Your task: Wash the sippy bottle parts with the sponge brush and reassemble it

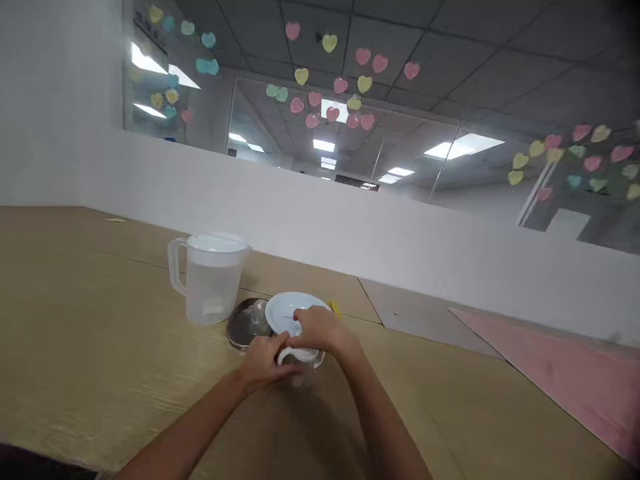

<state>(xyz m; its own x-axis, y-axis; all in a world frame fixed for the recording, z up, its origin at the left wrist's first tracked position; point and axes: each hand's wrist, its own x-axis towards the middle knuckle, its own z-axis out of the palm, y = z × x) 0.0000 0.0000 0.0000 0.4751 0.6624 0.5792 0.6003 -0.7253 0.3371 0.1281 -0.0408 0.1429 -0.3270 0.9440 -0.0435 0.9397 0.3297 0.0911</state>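
Note:
My left hand (263,361) is closed around the left side of a small white-rimmed cup (301,355), thumb above and fingers below. What looks like a handle shows at the cup's right side. Just above it, my right hand (319,328) is bent with its fingers curled down, thumb close to the left thumb. Whatever it may grip is hidden. Behind the hands is a shallow white bowl (283,305), partly covered by the right hand. A round metal tray (237,328) lies left of the bowl, with a small clear glass (259,315) on it.
A large translucent pitcher (213,283) with its handle to the left stands behind the tray. Something yellow (335,308) peeks out right of the bowl. A pink sheet (560,367) covers the table's right side. A white wall (310,227) with glass panels rises behind.

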